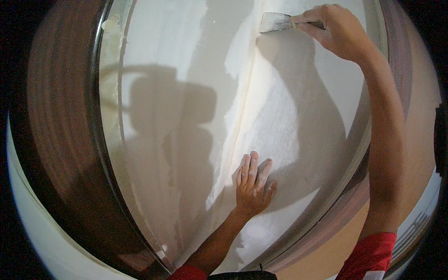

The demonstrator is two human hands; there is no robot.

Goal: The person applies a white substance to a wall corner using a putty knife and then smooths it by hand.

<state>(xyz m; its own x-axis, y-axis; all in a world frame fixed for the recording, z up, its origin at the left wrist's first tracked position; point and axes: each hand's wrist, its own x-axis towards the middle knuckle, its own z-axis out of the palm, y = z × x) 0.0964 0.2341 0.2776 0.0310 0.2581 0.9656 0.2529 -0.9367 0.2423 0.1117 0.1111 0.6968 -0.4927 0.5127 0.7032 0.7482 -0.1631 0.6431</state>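
Observation:
My right hand (333, 30) reaches to the top right and is closed around the handle of a putty knife (275, 22). The wide metal blade, smeared with pale filler, lies against a whitish panel (158, 42) beside a seam (242, 112) that runs down its middle. Lower down, my left hand (253, 186) rests on the panel with its fingers stretched out, holding nothing. White dust or filler marks its fingertips. Pale, uneven filler patches border the seam.
Dark brown wood-look trim (65, 116) curves along the left, and more brown trim (401, 60) runs down the right. A tan surface (322, 247) shows at the lower right. Shadows of my head and arm fall across the panel.

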